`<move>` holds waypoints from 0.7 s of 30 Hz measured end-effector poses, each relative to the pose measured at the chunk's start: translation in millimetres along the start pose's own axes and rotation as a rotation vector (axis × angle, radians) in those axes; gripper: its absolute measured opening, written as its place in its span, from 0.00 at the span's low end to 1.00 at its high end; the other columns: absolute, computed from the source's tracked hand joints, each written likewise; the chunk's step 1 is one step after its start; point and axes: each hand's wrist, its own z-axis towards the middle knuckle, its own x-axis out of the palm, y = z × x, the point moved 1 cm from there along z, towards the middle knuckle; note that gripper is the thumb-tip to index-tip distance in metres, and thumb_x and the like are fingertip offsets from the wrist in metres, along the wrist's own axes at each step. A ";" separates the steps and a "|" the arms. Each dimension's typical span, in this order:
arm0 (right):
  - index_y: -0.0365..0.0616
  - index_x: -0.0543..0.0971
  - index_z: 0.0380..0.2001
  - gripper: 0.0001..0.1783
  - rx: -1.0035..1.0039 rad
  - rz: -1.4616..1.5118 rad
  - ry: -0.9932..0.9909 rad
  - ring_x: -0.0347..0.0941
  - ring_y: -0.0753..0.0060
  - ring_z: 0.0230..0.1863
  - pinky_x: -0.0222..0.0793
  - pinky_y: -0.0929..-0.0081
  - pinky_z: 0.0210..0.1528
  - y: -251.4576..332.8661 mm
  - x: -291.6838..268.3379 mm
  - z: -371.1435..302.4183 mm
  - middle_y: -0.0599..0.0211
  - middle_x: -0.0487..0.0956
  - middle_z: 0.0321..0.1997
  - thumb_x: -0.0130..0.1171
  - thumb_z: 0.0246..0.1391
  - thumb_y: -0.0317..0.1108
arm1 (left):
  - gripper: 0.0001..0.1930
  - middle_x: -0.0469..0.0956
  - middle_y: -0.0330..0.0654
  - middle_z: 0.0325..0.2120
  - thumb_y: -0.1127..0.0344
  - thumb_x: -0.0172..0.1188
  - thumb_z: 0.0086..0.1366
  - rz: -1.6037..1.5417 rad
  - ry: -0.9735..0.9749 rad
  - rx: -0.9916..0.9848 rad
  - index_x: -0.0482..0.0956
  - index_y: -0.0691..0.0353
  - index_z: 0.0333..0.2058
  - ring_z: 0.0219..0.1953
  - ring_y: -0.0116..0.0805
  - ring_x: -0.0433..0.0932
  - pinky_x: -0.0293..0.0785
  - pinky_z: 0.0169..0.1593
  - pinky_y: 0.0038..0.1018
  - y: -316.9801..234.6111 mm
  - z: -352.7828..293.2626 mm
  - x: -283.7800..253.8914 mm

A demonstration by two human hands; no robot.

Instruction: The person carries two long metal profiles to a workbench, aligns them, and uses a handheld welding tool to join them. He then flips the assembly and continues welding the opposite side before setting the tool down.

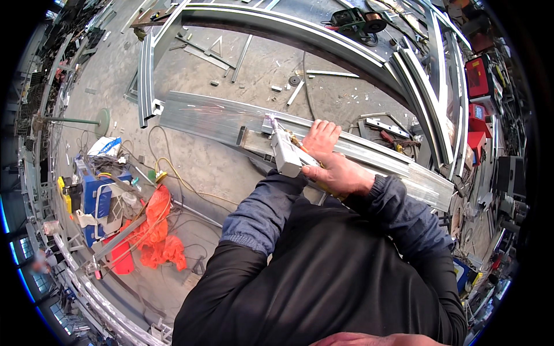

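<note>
My right hand (343,175) is closed round the handle of a welding gun with a pale grey boxy body (285,154). The gun's tip meets the metal at the upper left, where a small purplish glow shows and sparks streak leftward. My left hand (323,137) lies just beyond the gun, its fingers bent over a long silvery metal profile (369,151); the gun and my right hand hide its wrist. That profile rests along a wide, shiny metal channel (208,118), which slants across in front of me. A short metal piece (254,140) sits by the gun's tip.
A large metal frame (283,20) stands beyond, with a wire feeder (355,24) behind it. Red machines (478,76) line the right side. Left are a blue tool case (95,199), orange plastic sheeting (157,228), and a yellow cable (184,183). Offcuts litter the floor.
</note>
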 end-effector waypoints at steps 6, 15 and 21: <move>0.47 0.75 0.73 0.41 0.021 0.017 0.019 0.82 0.38 0.62 0.75 0.53 0.66 3.8 -2.2 -2.4 0.39 0.86 0.56 0.57 0.73 0.67 | 0.50 0.75 0.54 0.56 0.33 0.72 0.58 -0.006 -0.020 0.007 0.74 0.74 0.64 0.63 0.55 0.71 0.61 0.74 0.53 0.6 -0.6 -0.4; 0.48 0.77 0.70 0.39 0.032 -0.022 0.001 0.83 0.37 0.58 0.77 0.50 0.62 5.8 -2.6 -6.5 0.37 0.86 0.50 0.55 0.74 0.68 | 0.51 0.76 0.54 0.55 0.32 0.72 0.57 0.006 -0.017 0.008 0.75 0.74 0.63 0.63 0.54 0.72 0.61 0.74 0.52 -1.2 0.0 -1.9; 0.49 0.76 0.71 0.39 0.038 -0.026 0.010 0.83 0.37 0.58 0.77 0.50 0.62 6.4 -4.0 -8.0 0.38 0.86 0.50 0.54 0.75 0.68 | 0.51 0.76 0.54 0.55 0.32 0.73 0.56 0.017 -0.015 0.004 0.76 0.74 0.63 0.62 0.53 0.72 0.61 0.73 0.52 -1.7 -0.6 -2.0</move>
